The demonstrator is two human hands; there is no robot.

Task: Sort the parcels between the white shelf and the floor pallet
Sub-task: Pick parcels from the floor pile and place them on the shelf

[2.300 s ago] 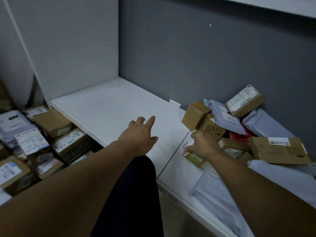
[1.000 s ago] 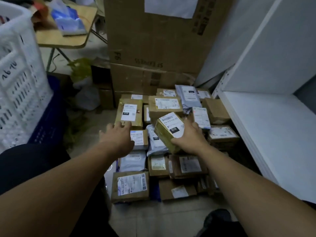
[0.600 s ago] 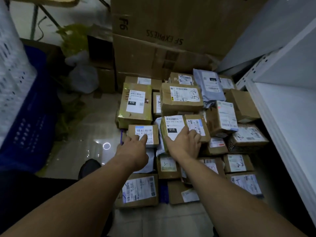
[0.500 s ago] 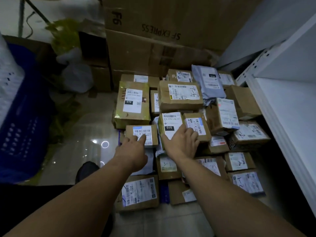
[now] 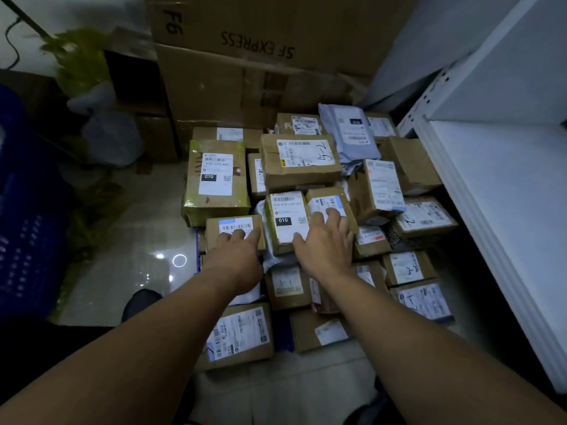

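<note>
Several cardboard parcels and grey mailer bags lie heaped on the floor left of the white shelf (image 5: 503, 191). The small box labelled 010 (image 5: 283, 220) lies on top of the heap. My right hand (image 5: 326, 242) rests flat with spread fingers over this box's right edge and the neighbouring small box (image 5: 325, 199). My left hand (image 5: 237, 256) lies with straight fingers on a small brown box with a blue-striped label (image 5: 234, 227). Neither hand grips anything. The pallet under the heap is hidden.
Large SF Express cartons (image 5: 260, 65) stand behind the heap. A blue crate (image 5: 27, 228) sits at the left, with yellow-green plastic (image 5: 79, 59) and a grey bag (image 5: 110, 136) beyond it. Shiny floor tiles (image 5: 135, 250) lie between crate and parcels.
I turned from the shelf to the floor heap carrying the 010 box in my right hand, set it down on the heap and released it. My left hand came down onto the blue-striped box.
</note>
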